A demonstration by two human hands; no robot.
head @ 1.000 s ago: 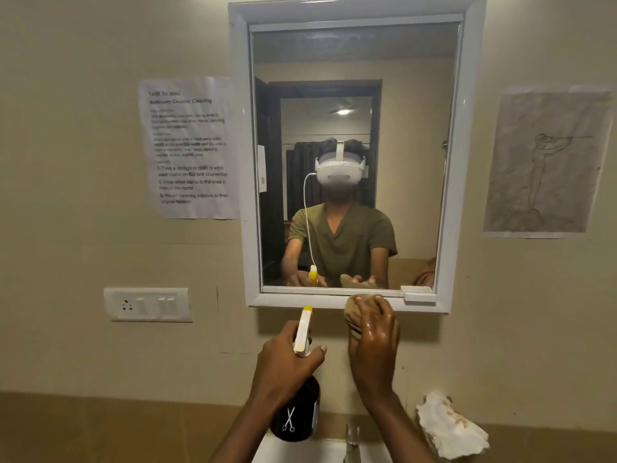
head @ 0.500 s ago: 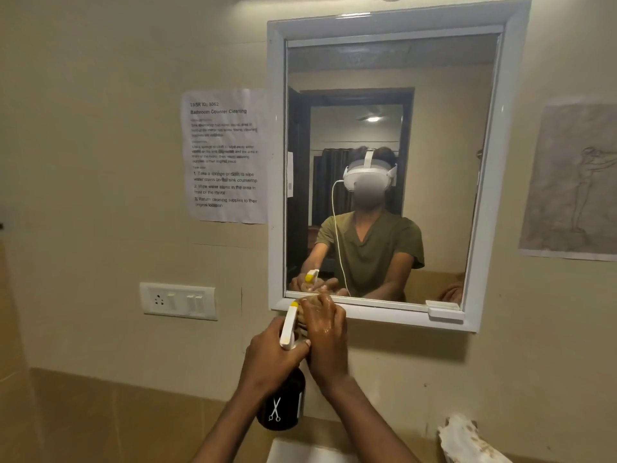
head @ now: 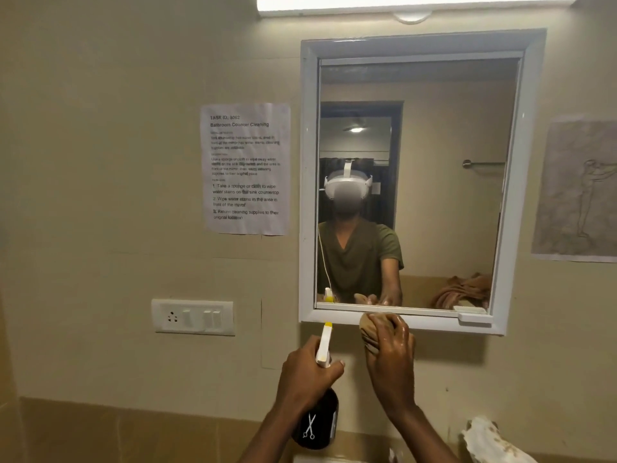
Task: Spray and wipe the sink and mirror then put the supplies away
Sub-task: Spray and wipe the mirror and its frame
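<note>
Mirror [head: 434, 182] in its white frame fills the wall above a person's raised hands. Right hand [head: 390, 355] clenches a brown cloth [head: 370, 332] at the lower frame edge; left hand [head: 307, 372] grips a dark spray bottle [head: 317, 422], nozzle aimed at the glass. Spraying higher, then wiping downward, would likely avoid streaks. Sink lies almost wholly out of shot.

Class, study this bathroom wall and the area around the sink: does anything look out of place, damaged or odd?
A crumpled white paper or rag with brown stains lies at the lower right, looking like litter. The instruction sheet beside the mirror has smudged print. Otherwise nothing stands out.
</note>
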